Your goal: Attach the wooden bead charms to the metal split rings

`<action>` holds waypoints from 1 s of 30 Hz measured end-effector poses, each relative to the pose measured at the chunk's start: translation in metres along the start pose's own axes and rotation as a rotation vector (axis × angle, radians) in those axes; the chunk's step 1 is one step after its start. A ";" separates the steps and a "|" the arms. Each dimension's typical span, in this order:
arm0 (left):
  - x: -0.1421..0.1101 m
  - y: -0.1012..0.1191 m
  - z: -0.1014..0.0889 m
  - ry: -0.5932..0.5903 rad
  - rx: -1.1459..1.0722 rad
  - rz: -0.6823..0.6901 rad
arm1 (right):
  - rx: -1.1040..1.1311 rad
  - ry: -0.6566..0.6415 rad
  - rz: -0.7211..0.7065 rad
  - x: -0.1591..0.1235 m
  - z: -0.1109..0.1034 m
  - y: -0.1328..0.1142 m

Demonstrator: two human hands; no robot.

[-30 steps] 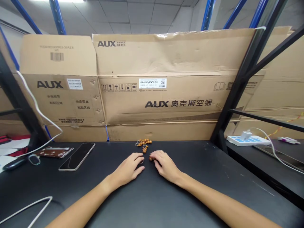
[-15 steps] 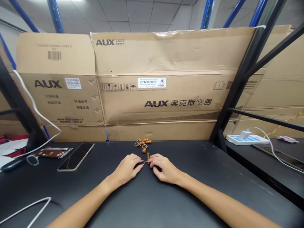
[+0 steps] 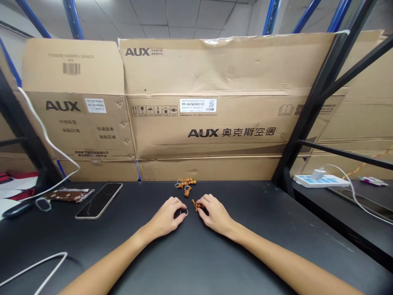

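Both my hands rest on the black table [image 3: 196, 254], fingertips almost meeting. My left hand [image 3: 167, 217] pinches a small metal ring [image 3: 184, 212] between thumb and forefinger. My right hand [image 3: 215, 213] has its fingers curled on a small brown wooden gourd charm [image 3: 195, 203], which pokes out to the left of the fingertips. Just beyond the hands lies a small pile of similar brown charms with rings [image 3: 186, 184], near the table's far edge.
A phone [image 3: 98, 200] lies face up at the left, beside a brown wrapper [image 3: 69, 194] and a white cable [image 3: 33, 270]. Flattened AUX cardboard boxes [image 3: 215, 102] wall off the back. A black rack post [image 3: 310, 110] stands at right, with a power strip [image 3: 319, 180] beyond.
My right hand has drawn one charm out of the pile toward me and now grips it closer to the ring in my left hand. The view has tipped slightly.
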State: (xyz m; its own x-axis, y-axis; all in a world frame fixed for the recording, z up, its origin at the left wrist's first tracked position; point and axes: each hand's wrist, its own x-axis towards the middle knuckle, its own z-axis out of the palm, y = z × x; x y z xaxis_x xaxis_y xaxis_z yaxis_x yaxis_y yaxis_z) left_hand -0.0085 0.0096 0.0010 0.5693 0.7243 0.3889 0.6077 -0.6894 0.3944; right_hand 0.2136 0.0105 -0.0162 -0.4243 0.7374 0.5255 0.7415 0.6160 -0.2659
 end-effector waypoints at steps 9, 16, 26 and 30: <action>0.002 0.002 -0.003 -0.067 -0.056 -0.097 | 0.149 -0.025 -0.118 -0.001 -0.005 -0.004; 0.001 0.008 -0.011 -0.194 -0.081 -0.202 | 0.140 -0.045 -0.118 -0.002 -0.003 -0.002; 0.001 0.012 -0.011 -0.173 -0.106 -0.240 | 0.189 -0.041 -0.106 -0.002 -0.003 0.000; 0.002 0.011 -0.008 -0.128 -0.120 -0.211 | 0.208 -0.013 -0.055 -0.001 0.000 0.003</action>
State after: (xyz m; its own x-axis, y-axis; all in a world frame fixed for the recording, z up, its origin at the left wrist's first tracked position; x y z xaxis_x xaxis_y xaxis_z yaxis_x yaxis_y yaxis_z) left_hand -0.0054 0.0037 0.0128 0.5072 0.8424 0.1820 0.6545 -0.5138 0.5546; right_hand 0.2159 0.0116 -0.0177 -0.4692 0.7036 0.5337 0.5940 0.6986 -0.3989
